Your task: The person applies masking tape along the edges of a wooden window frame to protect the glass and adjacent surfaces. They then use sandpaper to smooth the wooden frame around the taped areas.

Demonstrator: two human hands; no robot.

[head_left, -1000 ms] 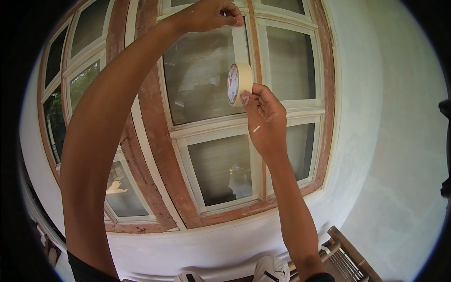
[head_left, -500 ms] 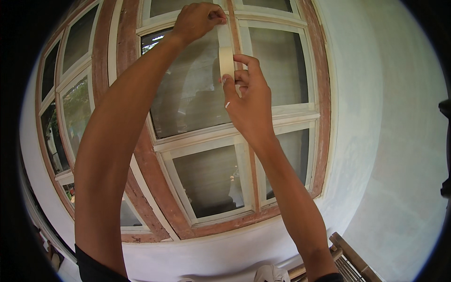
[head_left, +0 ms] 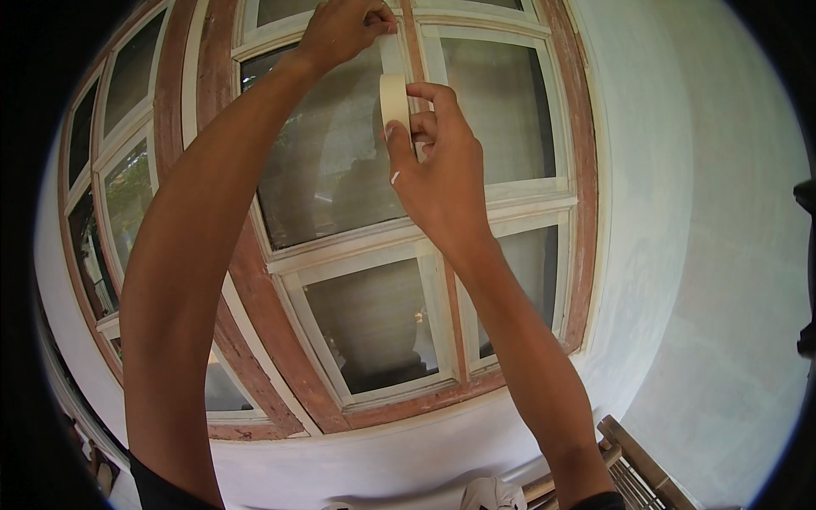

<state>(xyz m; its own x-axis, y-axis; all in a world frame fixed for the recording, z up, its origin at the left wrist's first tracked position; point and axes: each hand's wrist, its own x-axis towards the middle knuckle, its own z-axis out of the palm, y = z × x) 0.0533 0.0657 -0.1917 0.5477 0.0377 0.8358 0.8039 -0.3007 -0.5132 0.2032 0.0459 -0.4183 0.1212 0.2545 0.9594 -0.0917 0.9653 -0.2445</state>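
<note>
A cream roll of masking tape [head_left: 393, 99] is gripped between the thumb and fingers of my right hand [head_left: 442, 170], in front of a window pane. From the roll a pale strip of tape [head_left: 393, 56] runs up along the pane's right edge. My left hand [head_left: 344, 36] is closed at the strip's upper part, fingertips pinched near the window's corner. The pane [head_left: 327, 161] behind has a bare dark edge on its left. Neighbouring panes, such as the lower one [head_left: 370, 327], carry pale tape bands along their borders.
Reddish-brown wooden framing [head_left: 586, 170] with cream bars surrounds the panes. Another window [head_left: 127, 170] stands to the left. A pale wall [head_left: 680, 255] is on the right. At the bottom right is a bamboo slatted seat [head_left: 637, 467], with a light shoe [head_left: 493, 495] beside it.
The whole view has shifted slightly, so both hands and the tape roll appear a little further left and higher. Both grips look the same.
</note>
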